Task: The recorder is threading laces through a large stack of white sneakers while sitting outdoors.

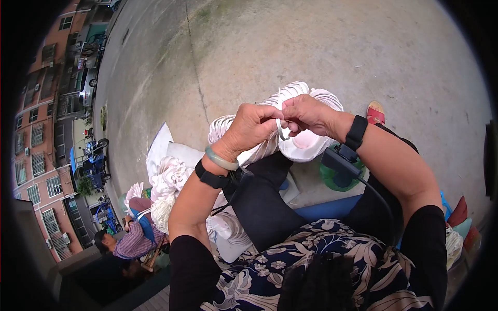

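A thin white strip [281,131] is pinched between my two hands, with one end standing up above the fingertips. My left hand [250,125] is closed on it, thumb and forefinger pressed together. My right hand [307,112] meets it from the other side, its fingertips also closed on the strip. Directly beneath both hands lie thick bundles of white looped strips [222,126], coiled in rows. Below my right hand sits a rounded white bundle [301,153] with a pinkish middle. My fingers hide part of the strip where they meet.
More white bundles [171,176] are heaped by my left forearm, beside a white sheet [159,142]. A green round container [334,179] stands below my right wrist, with a dark cable [376,194] nearby. Another person [136,239] sits at the left. Coloured bags [459,212] lie at right.
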`<act>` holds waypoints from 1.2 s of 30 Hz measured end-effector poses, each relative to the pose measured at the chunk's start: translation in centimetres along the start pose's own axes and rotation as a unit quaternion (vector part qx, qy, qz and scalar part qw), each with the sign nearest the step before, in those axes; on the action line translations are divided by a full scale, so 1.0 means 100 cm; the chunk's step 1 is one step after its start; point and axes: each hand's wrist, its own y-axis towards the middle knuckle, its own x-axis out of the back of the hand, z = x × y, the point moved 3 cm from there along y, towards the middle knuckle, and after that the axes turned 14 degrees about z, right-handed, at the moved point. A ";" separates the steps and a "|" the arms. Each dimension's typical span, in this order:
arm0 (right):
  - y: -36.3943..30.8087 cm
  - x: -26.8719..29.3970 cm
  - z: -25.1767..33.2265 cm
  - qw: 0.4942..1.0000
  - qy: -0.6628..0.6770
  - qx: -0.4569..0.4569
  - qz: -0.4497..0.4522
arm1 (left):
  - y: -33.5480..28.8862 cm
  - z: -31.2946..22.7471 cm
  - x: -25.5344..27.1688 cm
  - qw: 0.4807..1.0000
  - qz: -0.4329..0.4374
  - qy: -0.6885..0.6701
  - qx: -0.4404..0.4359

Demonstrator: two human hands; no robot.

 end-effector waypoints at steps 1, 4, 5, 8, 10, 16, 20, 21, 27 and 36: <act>0.000 0.000 -0.001 1.000 0.013 0.006 0.013 | -0.001 0.002 0.003 0.999 0.020 -0.032 0.026; 0.002 -0.003 -0.001 0.999 0.028 0.019 0.013 | 0.000 0.007 0.004 0.992 0.014 -0.124 0.036; 0.000 -0.005 0.001 0.999 0.029 0.020 0.013 | 0.001 0.009 0.006 0.992 0.015 -0.123 0.037; -0.002 -0.012 0.001 0.999 0.042 0.018 0.019 | 0.007 0.028 0.011 0.939 -0.012 -0.313 0.139; 0.002 -0.007 -0.010 0.999 0.040 -0.005 -0.008 | 0.012 0.045 0.004 0.868 -0.006 -0.449 0.213; -0.006 -0.020 -0.014 0.997 -0.059 0.045 0.017 | -0.007 0.055 -0.022 0.846 -0.019 -0.499 0.188; -0.012 -0.033 -0.003 0.921 -0.247 0.300 0.036 | -0.015 0.050 -0.018 0.830 -0.041 -0.530 0.169; -0.011 -0.029 -0.005 0.888 -0.353 0.293 0.025 | -0.015 0.047 -0.016 0.828 -0.035 -0.533 0.169; -0.018 -0.053 0.000 0.802 -0.484 0.349 -0.012 | -0.023 0.051 -0.018 0.815 -0.059 -0.557 0.150; -0.006 -0.034 -0.019 0.906 -0.366 0.204 0.057 | -0.024 0.049 -0.024 0.894 -0.021 -0.399 0.202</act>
